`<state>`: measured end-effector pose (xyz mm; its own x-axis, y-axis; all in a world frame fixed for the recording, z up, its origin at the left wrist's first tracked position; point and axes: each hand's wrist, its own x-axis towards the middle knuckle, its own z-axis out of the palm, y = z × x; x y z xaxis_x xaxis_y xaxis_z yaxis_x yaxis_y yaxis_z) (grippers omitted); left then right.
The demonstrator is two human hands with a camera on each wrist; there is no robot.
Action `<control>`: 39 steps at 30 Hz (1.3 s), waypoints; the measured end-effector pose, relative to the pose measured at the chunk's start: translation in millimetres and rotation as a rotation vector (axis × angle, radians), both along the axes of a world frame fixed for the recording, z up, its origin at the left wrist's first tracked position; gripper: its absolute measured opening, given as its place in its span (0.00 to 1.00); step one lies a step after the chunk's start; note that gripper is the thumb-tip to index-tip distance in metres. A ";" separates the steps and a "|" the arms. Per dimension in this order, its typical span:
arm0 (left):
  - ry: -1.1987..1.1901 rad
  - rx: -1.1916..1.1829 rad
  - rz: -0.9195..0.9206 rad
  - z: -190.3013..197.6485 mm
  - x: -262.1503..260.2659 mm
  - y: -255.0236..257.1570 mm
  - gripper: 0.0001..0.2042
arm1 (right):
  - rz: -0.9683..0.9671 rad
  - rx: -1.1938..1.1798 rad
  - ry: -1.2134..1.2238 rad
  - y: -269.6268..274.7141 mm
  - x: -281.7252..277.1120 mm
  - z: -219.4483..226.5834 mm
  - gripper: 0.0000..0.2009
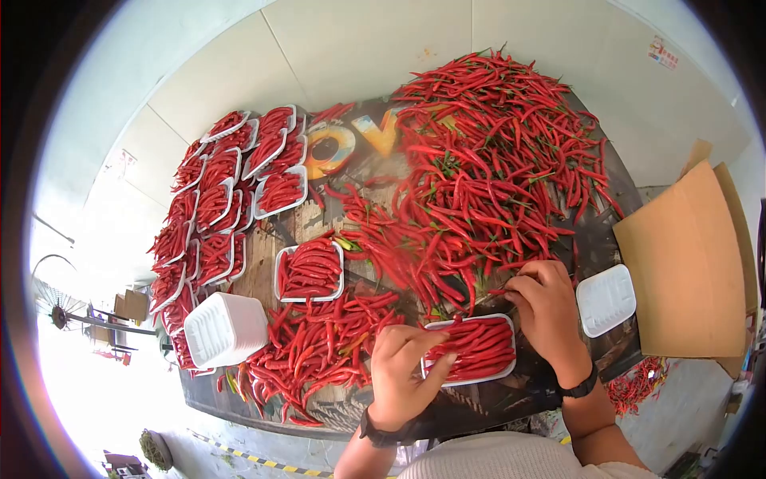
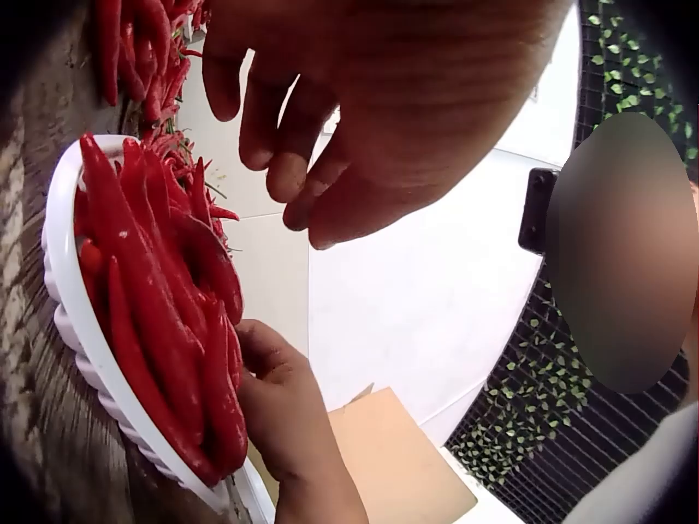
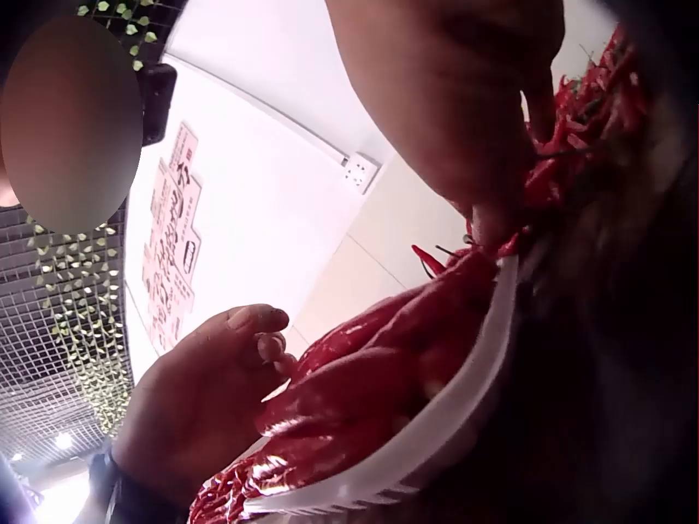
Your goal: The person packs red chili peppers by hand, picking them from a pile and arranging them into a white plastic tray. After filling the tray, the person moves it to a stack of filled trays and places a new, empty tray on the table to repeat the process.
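A white foam tray (image 1: pixel 511 369) filled with red chili peppers (image 1: pixel 479 345) lies at the table's front edge between both hands. My left hand (image 1: pixel 399 375) hovers over the tray's left end, thumb and fingers apart and relaxed, holding nothing. In the left wrist view, its fingers (image 2: pixel 286 175) hang above the chilies. My right hand (image 1: pixel 549 307) is just past the tray's right rear corner, thumb and fingertips together on a red chili pepper (image 1: pixel 496 292), mostly hidden by the fingers. The right wrist view shows that hand (image 3: pixel 470 120) pointing down by the tray rim.
A large chili heap (image 1: pixel 487 160) covers the back right, and a smaller pile (image 1: pixel 319 351) lies left of the hands. Another filled tray (image 1: pixel 309 271) stands behind it. Stacked filled trays (image 1: pixel 215 207) line the left, near empty trays (image 1: pixel 227 329). One empty tray (image 1: pixel 606 299) and a cardboard box (image 1: pixel 686 263) are right.
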<state>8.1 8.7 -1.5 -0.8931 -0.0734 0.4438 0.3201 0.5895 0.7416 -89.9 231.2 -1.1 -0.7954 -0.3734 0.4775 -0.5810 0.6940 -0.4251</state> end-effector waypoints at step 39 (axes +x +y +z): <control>-0.210 1.204 -0.258 -7.6 10.7 -18.6 0.19 | -0.049 -0.288 -0.189 -4.9 -7.0 -15.8 0.05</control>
<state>18.8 -9.9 -9.1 -0.9873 -0.1457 0.0631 0.1350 -0.5614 0.8165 -96.9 226.3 -17.0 -0.8934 -0.2040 0.4004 -0.4424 0.5552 -0.7043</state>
